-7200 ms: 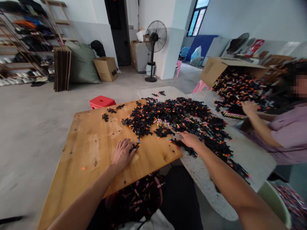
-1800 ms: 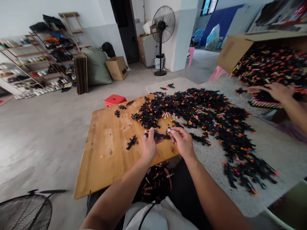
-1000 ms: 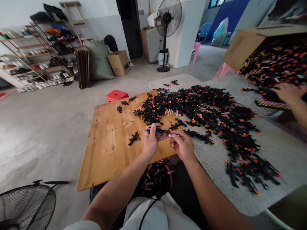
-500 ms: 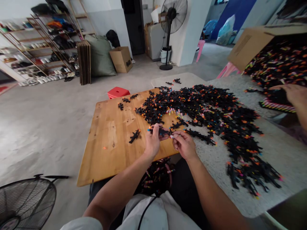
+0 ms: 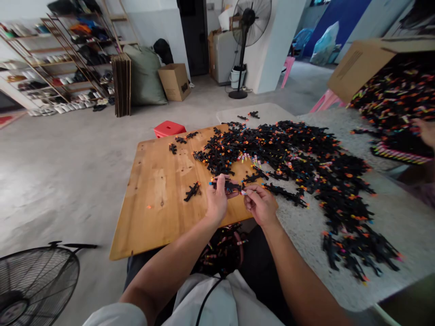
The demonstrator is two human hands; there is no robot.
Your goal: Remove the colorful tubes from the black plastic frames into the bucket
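Note:
My left hand (image 5: 217, 199) is closed round a small black toy gun (image 5: 231, 186), thumb on top, over the near edge of the wooden board (image 5: 152, 226). The fingers of my right hand (image 5: 261, 203) pinch a small pale pink and white piece (image 5: 243, 192) at the toy gun's right end. Beyond both hands spreads a large pile of black toy guns (image 5: 272, 140) with orange, blue and yellow tips. One loose toy gun (image 5: 192, 191) lies on the board left of my left hand. In my lap sits a container of more toy guns (image 5: 220, 253).
At the right, another person's hand (image 5: 424, 132) reaches by a tipped cardboard box (image 5: 360, 63) full of toy guns. A grey table (image 5: 404, 217) adjoins the board. A red stool (image 5: 169, 128) stands behind it, and a black fan (image 5: 37, 280) is at the lower left.
The view has shifted slightly. The other person's hand has moved right, towards the frame's edge. My two hands hold nearly the same pose on the toy gun.

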